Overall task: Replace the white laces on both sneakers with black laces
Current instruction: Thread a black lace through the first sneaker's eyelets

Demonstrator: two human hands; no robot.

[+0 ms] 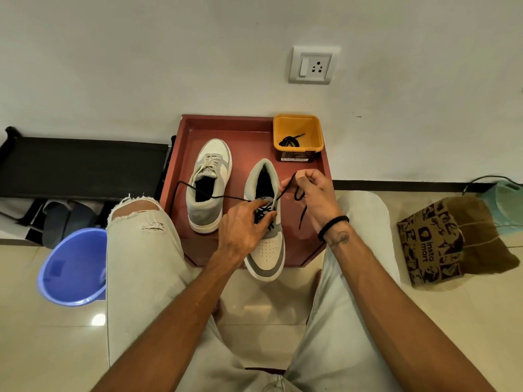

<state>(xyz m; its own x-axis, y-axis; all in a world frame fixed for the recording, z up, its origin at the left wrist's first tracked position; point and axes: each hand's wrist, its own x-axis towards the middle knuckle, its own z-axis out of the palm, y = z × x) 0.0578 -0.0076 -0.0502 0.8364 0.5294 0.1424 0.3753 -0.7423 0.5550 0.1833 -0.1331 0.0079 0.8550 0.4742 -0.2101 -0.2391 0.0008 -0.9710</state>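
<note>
Red tray (184, 154) on glossy tiled floor (424, 335), white wall (141, 66)

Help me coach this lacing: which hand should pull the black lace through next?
Probably right: the right hand already pinches the black lace above the near sneaker; the left hand steadies the eyelets.

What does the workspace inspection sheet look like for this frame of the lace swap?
Surface: red tray on a tiled floor, against the wall.
Job's things: near sneaker partly laced with the black lace; far sneaker with white laces in; spare black lace in the yellow tub.
Clutter: blue bucket, printed paper bag.
Grippers: left hand on the near sneaker's eyelets; right hand pinches the black lace.
Cables: a cord near the far right corner.
Surroundings: wall socket, black rack.
</note>
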